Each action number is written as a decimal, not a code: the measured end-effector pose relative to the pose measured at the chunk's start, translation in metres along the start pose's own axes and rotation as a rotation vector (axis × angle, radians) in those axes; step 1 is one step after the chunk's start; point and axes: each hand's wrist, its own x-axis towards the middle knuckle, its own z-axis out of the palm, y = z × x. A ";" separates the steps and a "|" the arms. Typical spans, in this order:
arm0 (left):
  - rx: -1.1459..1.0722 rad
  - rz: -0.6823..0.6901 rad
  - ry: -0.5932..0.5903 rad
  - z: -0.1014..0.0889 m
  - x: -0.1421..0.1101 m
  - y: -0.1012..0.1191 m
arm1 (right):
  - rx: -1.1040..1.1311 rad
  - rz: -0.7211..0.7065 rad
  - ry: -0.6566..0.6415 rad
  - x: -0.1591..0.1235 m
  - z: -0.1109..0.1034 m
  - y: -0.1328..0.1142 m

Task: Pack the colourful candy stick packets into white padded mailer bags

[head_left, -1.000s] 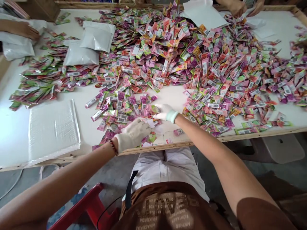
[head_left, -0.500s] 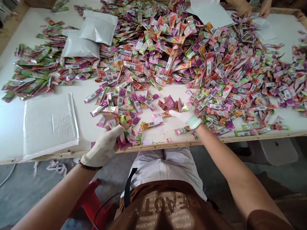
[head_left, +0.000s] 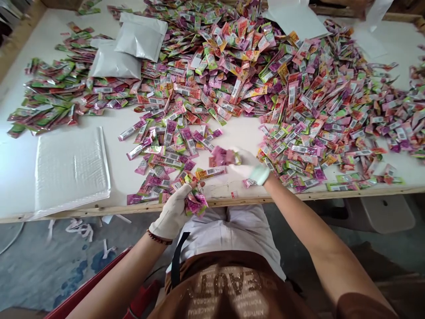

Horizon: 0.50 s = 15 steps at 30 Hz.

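Observation:
A wide heap of small colourful sachets (head_left: 252, 75) covers the white table (head_left: 20, 164). My left hand (head_left: 171, 212), in a white glove, is closed on a bunch of pink and green sachets (head_left: 195, 203) at the table's front edge. My right hand (head_left: 247, 166), gloved too, lies on the table a little further in and grips a small pink bundle of sachets (head_left: 223, 156). A loose group of sachets (head_left: 166, 150) is spread on the table just left of and beyond both hands.
A white bubble mailer (head_left: 68, 170) lies flat at the front left. Two filled grey mailers (head_left: 129, 46) rest at the back left beside a sorted green pile (head_left: 49, 97). White sheets (head_left: 295, 20) lie at the far edge. A red stool (head_left: 86, 292) stands below left.
My left hand has drawn back from the sachets to the table's front edge with a bunch in it. My right hand has gathered a pink bundle. Other people's hands at the far edges are gone from view.

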 end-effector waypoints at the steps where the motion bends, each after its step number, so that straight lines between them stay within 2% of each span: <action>1: -0.017 0.006 0.015 0.000 0.001 0.000 | -0.047 -0.039 -0.029 0.005 0.008 -0.009; 4: -0.024 -0.006 0.046 0.002 0.008 -0.001 | -0.305 -0.144 -0.105 0.020 0.037 -0.038; 6: -0.013 -0.017 0.060 0.004 0.009 -0.001 | -0.436 -0.181 -0.110 0.026 0.051 -0.050; 8: -0.022 -0.008 0.084 0.007 0.007 0.001 | -0.399 -0.181 -0.102 0.028 0.056 -0.049; 11: -0.028 0.029 0.100 0.011 0.001 0.005 | -0.018 -0.100 -0.102 0.023 0.051 -0.027; 15: 0.042 0.130 0.051 0.017 0.009 0.004 | 0.787 0.092 -0.133 0.003 0.044 0.004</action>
